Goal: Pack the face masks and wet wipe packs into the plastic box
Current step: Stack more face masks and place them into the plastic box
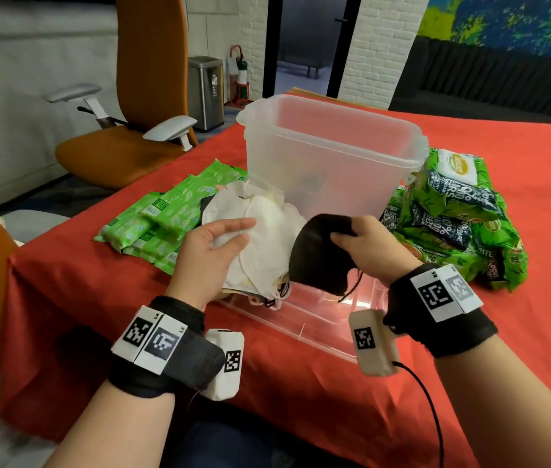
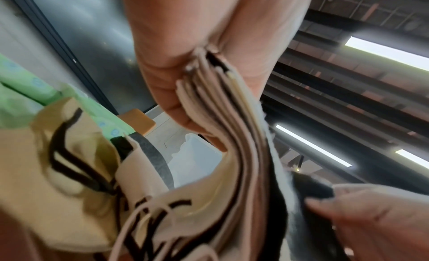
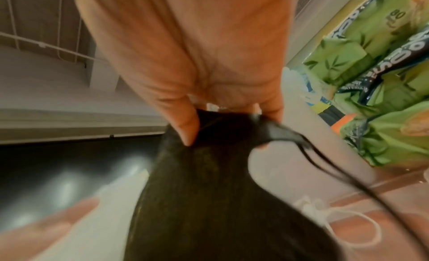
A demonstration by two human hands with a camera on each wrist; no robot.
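A clear plastic box [image 1: 331, 153] stands on the red cloth, its lid [image 1: 311, 319] lying flat in front of it. My left hand [image 1: 215, 243] grips a thick stack of white face masks [image 1: 260, 251] above the lid; in the left wrist view the stack of masks [image 2: 223, 121] is clamped between thumb and fingers. My right hand [image 1: 355, 236] pinches a black face mask [image 1: 321, 255] by its top edge, right beside the white stack. In the right wrist view the black mask [image 3: 209, 182] hangs from the fingers with its ear loops trailing. Light green wet wipe packs [image 1: 162, 217] lie left of the box.
A heap of darker green wet wipe packs [image 1: 453, 217] lies right of the box. An orange office chair [image 1: 132, 106] stands beyond the table's left edge. The red tablecloth [image 1: 98, 298] drops off at the near and left sides.
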